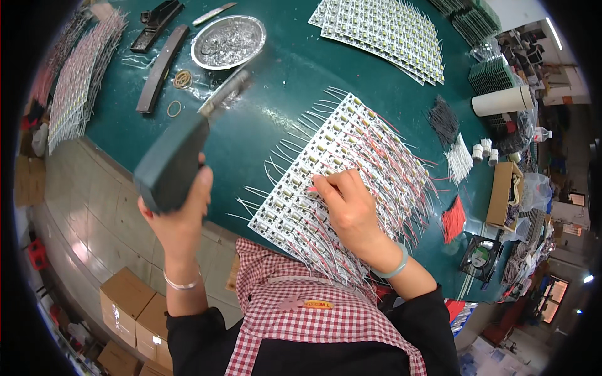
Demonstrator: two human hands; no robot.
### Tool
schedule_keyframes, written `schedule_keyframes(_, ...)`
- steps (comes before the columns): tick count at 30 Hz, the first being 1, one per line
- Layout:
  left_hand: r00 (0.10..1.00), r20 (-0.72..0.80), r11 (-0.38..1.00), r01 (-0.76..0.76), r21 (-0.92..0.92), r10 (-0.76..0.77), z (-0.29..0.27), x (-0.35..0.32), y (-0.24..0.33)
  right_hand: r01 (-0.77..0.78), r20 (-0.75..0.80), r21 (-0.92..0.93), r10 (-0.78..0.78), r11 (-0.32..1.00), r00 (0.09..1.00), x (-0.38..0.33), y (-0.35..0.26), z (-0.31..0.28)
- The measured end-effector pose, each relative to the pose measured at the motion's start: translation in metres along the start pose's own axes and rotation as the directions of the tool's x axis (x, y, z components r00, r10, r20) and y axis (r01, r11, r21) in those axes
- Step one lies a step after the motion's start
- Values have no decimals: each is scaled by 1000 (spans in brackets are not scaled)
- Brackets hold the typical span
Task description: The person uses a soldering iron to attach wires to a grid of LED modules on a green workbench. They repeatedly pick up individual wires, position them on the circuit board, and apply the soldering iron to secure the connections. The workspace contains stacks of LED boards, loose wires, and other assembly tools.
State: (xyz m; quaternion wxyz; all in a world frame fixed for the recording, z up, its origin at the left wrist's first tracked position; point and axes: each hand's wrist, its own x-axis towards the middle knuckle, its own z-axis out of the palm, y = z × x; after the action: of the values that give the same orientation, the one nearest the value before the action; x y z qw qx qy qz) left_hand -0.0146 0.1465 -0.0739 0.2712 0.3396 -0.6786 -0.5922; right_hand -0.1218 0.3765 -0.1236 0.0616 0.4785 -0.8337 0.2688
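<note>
My left hand [185, 210] is closed around the thick, dark green handle of a soldering iron [172, 163]. Its metal shaft points up and away over the table, its end smeared by motion near a round metal dish [228, 42] of silvery solder scraps. My right hand [348, 203] rests over a panel of small white circuit boards [295, 185], thumb and forefinger pinched on a short red wire [313, 189]. White wires stick out along the panel's left edge, and many red and white wires cover its right part. The palm hides some boards.
More board panels [382, 37] lie at the far side; wired ones [88, 81] hang over the left edge. Bundles of black [443, 120], white [459, 160] and red wires [453, 219] lie right, near a small fan [481, 255] and a cardboard box [503, 195]. Rubber bands [182, 79] lie left.
</note>
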Motion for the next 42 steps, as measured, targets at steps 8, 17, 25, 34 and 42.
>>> schedule_keyframes(8, 957, 230, 984, 180, 7, -177, -29, -83, -32, -10, -44, 37, 12, 999, 999, -3, -9, 1)
schedule_keyframes(17, 950, 287, 990, 95, 107, -122, -29, -95, -25, 2, -40, 38, 0, 999, 999, -5, -11, 6)
schedule_keyframes(25, 945, 326, 994, -30, 103, -5, -27, -95, -31, -18, -44, 69, 21, 997, 999, -4, -10, 6)
schedule_keyframes(34, 937, 350, 985, -76, 153, 18, -25, -93, -28, -41, -42, 99, 45, 994, 998, -2, -9, 7)
schedule_keyframes(42, 929, 364, 964, -157, 217, 69, -25, -95, -31, -26, -34, 65, 28, 998, 999, -2, -9, 7)
